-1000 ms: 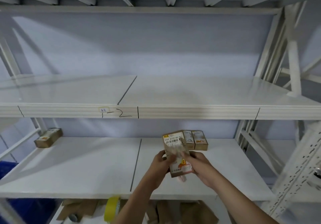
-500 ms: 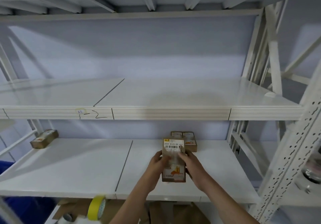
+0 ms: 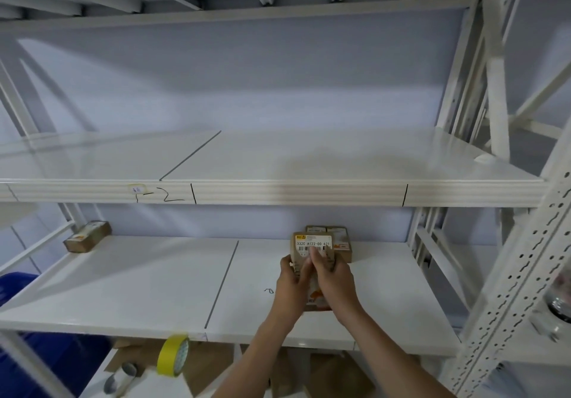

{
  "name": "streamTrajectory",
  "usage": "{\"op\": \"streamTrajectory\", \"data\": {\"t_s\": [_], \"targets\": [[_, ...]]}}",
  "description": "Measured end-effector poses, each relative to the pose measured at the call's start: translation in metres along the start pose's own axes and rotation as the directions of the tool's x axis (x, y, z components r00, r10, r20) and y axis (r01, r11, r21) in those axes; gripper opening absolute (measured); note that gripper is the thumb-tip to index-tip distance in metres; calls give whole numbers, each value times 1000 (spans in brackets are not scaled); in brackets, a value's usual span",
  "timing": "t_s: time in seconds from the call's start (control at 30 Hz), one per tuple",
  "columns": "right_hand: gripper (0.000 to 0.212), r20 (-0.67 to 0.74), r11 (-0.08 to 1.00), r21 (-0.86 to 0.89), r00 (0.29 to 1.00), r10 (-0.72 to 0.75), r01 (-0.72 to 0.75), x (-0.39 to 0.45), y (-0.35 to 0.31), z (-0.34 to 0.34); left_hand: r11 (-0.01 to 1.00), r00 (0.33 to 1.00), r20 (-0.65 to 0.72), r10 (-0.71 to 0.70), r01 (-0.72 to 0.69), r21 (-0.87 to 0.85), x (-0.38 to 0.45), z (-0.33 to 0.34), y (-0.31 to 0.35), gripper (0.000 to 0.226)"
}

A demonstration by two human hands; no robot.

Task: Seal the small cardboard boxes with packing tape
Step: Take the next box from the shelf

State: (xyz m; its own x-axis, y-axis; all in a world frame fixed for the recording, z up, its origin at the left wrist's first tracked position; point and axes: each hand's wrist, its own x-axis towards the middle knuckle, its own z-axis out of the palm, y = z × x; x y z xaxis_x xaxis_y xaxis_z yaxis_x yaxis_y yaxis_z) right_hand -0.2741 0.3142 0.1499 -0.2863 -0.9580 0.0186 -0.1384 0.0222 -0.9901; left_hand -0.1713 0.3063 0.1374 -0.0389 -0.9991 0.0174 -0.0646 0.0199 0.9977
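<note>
The box (image 3: pixel 312 244) is now lying farther back on the lower shelf (image 3: pixel 154 286). The left hand (image 3: pixel 292 286) and right hand (image 3: pixel 332 280) are gripping it together, hiding its 6 o'clock half.

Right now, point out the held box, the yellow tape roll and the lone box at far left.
held box (image 3: pixel 313 241): head view, white barcode label.
yellow tape roll (image 3: pixel 169 355): head view, outer yellow band.
lone box (image 3: pixel 87 236): head view, brown side face.

The brown cardboard box (image 3: pixel 312 244) bore a white barcode label; the tape roll (image 3: pixel 172 356) was yellow; the shelf (image 3: pixel 123 289) was white.
</note>
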Motion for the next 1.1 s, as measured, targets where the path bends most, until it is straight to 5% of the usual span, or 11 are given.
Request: {"op": "streamTrajectory", "data": {"t_s": [0.4, 0.8, 0.97, 1.1], "targets": [[55, 23, 996, 70, 998, 52, -54, 11, -1, 19, 989, 996, 2, -86, 86, -117, 5, -14, 1, 34], [56, -18, 998, 21, 998, 61, -60, 14, 10, 46, 989, 982, -123, -147, 148, 2, 23, -27, -10, 39], [56, 48, 994, -90, 997, 61, -57, 16, 15, 70, 984, 963, -247, -111, 141, 106, 19, -46, -18, 44], [57, 198, 978, -57, 958, 206, -198, 17, 20, 94, 974, 922, -329, -202, 225, 34, 14, -70, -25, 44]]}}
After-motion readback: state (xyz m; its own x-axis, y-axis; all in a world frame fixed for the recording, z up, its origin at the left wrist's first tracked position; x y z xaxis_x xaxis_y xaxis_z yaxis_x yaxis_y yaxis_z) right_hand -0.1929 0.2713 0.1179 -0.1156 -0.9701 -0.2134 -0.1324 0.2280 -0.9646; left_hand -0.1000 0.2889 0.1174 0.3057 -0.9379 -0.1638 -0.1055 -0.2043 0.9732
